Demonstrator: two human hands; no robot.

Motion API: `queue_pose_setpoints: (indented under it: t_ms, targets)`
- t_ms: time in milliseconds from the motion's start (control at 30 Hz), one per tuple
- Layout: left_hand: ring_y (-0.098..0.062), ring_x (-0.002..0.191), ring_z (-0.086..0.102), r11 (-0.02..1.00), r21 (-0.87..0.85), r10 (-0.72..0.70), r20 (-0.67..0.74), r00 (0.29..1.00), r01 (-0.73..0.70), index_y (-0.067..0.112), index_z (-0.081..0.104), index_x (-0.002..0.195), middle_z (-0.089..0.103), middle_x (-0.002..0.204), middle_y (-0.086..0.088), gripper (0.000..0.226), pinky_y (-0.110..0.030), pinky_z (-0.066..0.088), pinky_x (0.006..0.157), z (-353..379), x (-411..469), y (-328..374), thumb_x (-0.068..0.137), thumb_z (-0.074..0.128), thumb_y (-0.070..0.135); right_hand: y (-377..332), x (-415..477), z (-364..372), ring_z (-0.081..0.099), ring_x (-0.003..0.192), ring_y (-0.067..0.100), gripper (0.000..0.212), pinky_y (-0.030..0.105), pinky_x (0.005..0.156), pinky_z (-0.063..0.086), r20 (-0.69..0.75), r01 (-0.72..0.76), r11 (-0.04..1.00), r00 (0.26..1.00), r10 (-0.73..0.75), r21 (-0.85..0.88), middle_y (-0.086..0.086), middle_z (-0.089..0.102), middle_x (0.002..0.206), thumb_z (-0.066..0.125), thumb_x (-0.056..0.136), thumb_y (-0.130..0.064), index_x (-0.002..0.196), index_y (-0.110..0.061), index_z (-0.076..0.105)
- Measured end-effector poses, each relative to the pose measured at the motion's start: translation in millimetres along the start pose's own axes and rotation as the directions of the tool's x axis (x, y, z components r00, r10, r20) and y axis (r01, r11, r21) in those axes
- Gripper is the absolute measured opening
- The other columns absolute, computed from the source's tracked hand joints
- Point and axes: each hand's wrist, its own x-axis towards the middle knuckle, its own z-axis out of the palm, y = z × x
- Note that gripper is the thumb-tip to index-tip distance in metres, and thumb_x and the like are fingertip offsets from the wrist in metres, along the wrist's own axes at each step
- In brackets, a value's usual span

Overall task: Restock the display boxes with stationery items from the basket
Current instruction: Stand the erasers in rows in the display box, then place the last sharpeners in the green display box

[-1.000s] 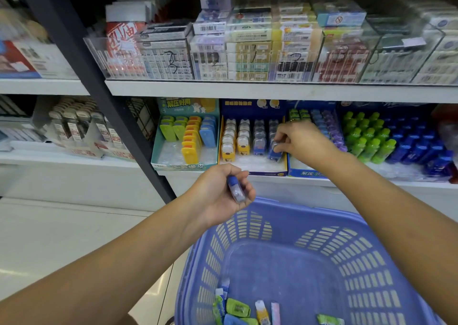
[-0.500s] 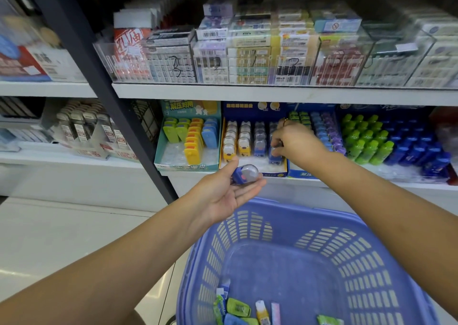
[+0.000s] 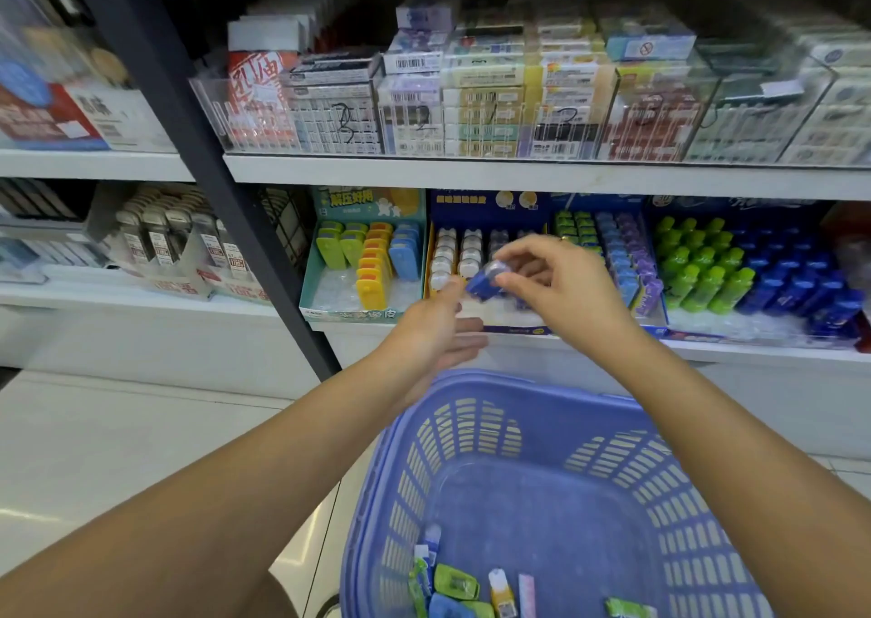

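Note:
A small blue stationery item (image 3: pixel 481 283) with a clear round dome hangs in front of the blue-and-yellow display box (image 3: pixel 490 205) on the lower shelf. My right hand (image 3: pixel 561 287) pinches it between thumb and fingertips. Just left of it, my left hand (image 3: pixel 431 330) lies palm up with straight fingers, its thumb tip beside the item. The box holds rows of similar white, yellow and blue pieces, partly hidden by my hands. Below, the purple plastic basket (image 3: pixel 513 393) has several small items (image 3: pixel 456 580) at its near end.
A teal display box (image 3: pixel 363 311) of yellow, orange and blue pieces stands to the left. Green and blue bottles (image 3: pixel 735 278) fill the right. A dark shelf upright (image 3: pixel 198 155) slants down on the left. Clear bins (image 3: pixel 471 113) of boxed goods line the upper shelf.
My right hand has drawn back from the display box and taken the blue item from my left hand, which rose toward the shelf and opened.

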Motion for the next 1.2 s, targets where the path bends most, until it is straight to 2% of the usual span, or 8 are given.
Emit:
queue_pose_setpoints:
  t_ms: [33, 100, 167, 233, 767, 1033, 1100, 1200]
  targets:
    - [-0.02, 0.09, 0.061, 0.95, 0.298, 0.11, -0.027, 0.994, -0.097, 0.014, 0.055, 0.113, 0.057, 0.117, -0.013, 0.031, -0.026, 0.046, 0.076, -2, 2, -1, 0.1, 0.042, 0.038, 5, 6, -2, 0.059, 0.076, 0.011, 0.018, 0.018, 0.07, 0.049, -0.011, 0.008, 0.993, 1.0, -0.01, -0.117, -0.005, 0.062, 0.085, 0.068, 0.084, -0.016, 0.101, -0.019, 0.067]
    - [-0.022, 0.116, 0.053, 0.532, 0.808, 0.308, 0.096, 0.947, -0.254, 0.015, 0.046, 0.135, 0.048, 0.139, -0.006, 0.042, -0.026, 0.041, 0.09, -13, 9, -10, 0.097, 0.048, 0.034, 18, 15, -1, 0.057, 0.078, 0.015, 0.021, 0.027, 0.075, 0.049, 0.02, 0.021, 0.962, 1.0, -0.016, -0.274, 0.0, 0.062, 0.088, 0.067, 0.085, -0.014, 0.106, -0.014, 0.065]
    - [-0.021, 0.139, 0.031, 0.216, 0.925, 0.298, 0.241, 0.924, -0.311, 0.014, 0.028, 0.148, 0.029, 0.155, -0.005, 0.059, -0.027, 0.028, 0.108, -18, 15, -21, 0.097, 0.049, 0.033, 26, 21, 3, 0.057, 0.083, 0.018, 0.022, 0.034, 0.079, 0.05, 0.076, 0.029, 0.939, 0.997, -0.004, -0.342, 0.005, 0.064, 0.093, 0.066, 0.086, -0.013, 0.107, -0.01, 0.062]
    - [-0.019, 0.146, 0.013, 0.129, 0.941, 0.221, 0.279, 0.935, -0.311, 0.011, 0.015, 0.151, 0.014, 0.159, -0.005, 0.069, -0.028, 0.016, 0.115, -20, 20, -28, 0.096, 0.049, 0.035, 30, 27, 8, 0.06, 0.089, 0.023, 0.02, 0.035, 0.079, 0.05, 0.129, 0.049, 0.912, 0.992, 0.004, -0.407, 0.009, 0.065, 0.097, 0.065, 0.086, -0.014, 0.105, -0.008, 0.061]
    - [-0.019, 0.147, 0.009, -0.034, 0.957, 0.168, 0.29, 0.942, -0.289, 0.008, 0.008, 0.152, 0.01, 0.16, -0.008, 0.075, -0.028, 0.014, 0.115, -17, 31, -31, 0.095, 0.049, 0.036, 36, 38, 17, 0.044, 0.107, 0.029, 0.021, 0.031, 0.081, 0.038, 0.115, 0.034, 0.889, 0.993, 0.022, -0.457, 0.012, 0.06, 0.104, 0.07, 0.081, -0.017, 0.1, -0.008, 0.07]
    - [-0.024, 0.117, 0.049, 0.04, 0.889, 0.411, 0.402, 0.818, -0.457, 0.012, 0.05, 0.129, 0.051, 0.127, -0.008, 0.038, -0.031, 0.039, 0.093, -5, 14, -79, 0.091, 0.051, 0.017, 37, -41, 29, 0.048, 0.077, 0.015, 0.016, 0.032, 0.069, 0.042, 0.078, 0.01, 0.956, 0.997, 0.014, -0.294, 0.003, 0.053, 0.093, 0.066, 0.084, -0.019, 0.096, -0.01, 0.061]
    - [-0.027, 0.117, 0.051, 0.015, 0.911, 0.22, 0.4, 0.89, -0.413, 0.012, 0.05, 0.127, 0.052, 0.126, -0.01, 0.039, -0.034, 0.04, 0.094, -4, 15, -112, 0.088, 0.053, 0.017, 57, -84, 46, 0.06, 0.082, 0.022, 0.014, 0.032, 0.074, 0.044, 0.281, -0.143, 0.948, 0.933, 0.225, -0.284, 0.007, 0.065, 0.088, 0.066, 0.083, -0.02, 0.092, -0.009, 0.065]
    - [-0.028, 0.124, 0.046, -0.017, 0.94, -0.087, 0.338, 0.937, -0.34, 0.012, 0.042, 0.137, 0.046, 0.136, -0.012, 0.055, -0.031, 0.037, 0.097, -8, 18, -167, 0.087, 0.061, 0.022, 93, -144, 81, 0.061, 0.105, 0.025, 0.031, 0.028, 0.083, 0.045, 0.563, -0.256, 0.828, 0.631, 0.534, -0.499, 0.011, 0.066, 0.112, 0.066, 0.084, -0.027, 0.108, -0.008, 0.065]
